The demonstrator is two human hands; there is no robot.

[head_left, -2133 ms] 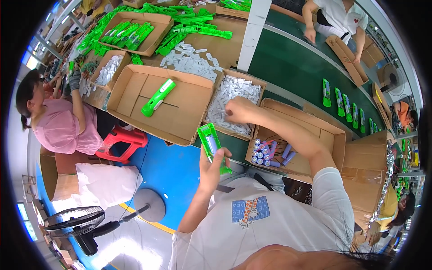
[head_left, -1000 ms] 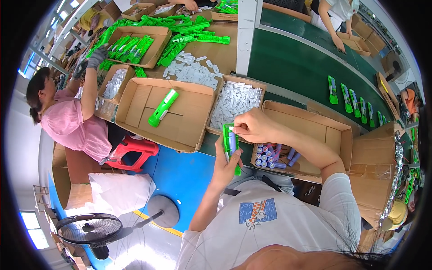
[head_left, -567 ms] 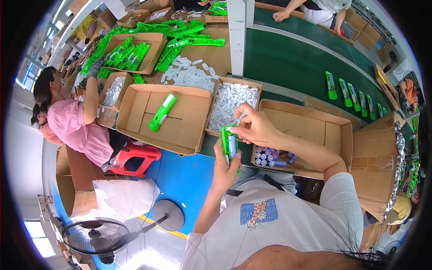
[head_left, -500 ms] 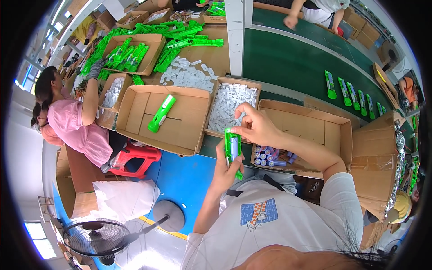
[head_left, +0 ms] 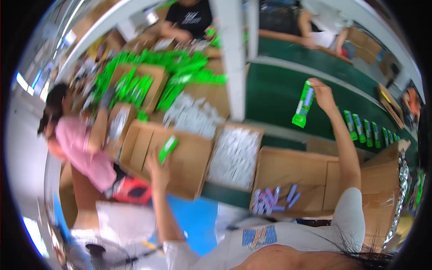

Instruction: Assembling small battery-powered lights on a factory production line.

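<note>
Green flashlight shell (head_left: 299, 112) is hanging over the green belt (head_left: 272, 92), right hand (head_left: 322, 93) pinching its top; left hand (head_left: 158, 170) is overlapping a boxed flashlight (head_left: 169, 147), blur hiding whether it's gripping. Placing is seemingly underway, calling for level lowering, then release.

L to R: L ctn (head_left: 191, 168), mid ctn (head_left: 228, 184), R ctn (head_left: 297, 173). In L ctn, lone casing (head_left: 168, 150) w/ L hand (head_left: 158, 168) right by it, contact too blurred to tell. In mid ctn, clips (head_left: 235, 155). In R ctn, cells (head_left: 265, 201), front L corner. Behind L ctn, loose clips (head_left: 191, 114) on bench (head_left: 212, 93); farther back & L, rear ctn (head_left: 157, 92) w/ stacked casings (head_left: 135, 87). Betw. bench & belt (head_left: 272, 87), post (head_left: 229, 58). Behind R ctn, belt, w/ held casing (head_left: 303, 105) in R hand (head_left: 322, 94) over it; farther R on belt, row of casings (head_left: 358, 128). R of R ctn, end ctn (head_left: 375, 189). Across belt, 2nd co-worker (head_left: 326, 31). Far L, 1st co-worker (head_left: 83, 148), stool (head_left: 132, 191) just R; in front, fan (head_left: 96, 252).
</note>
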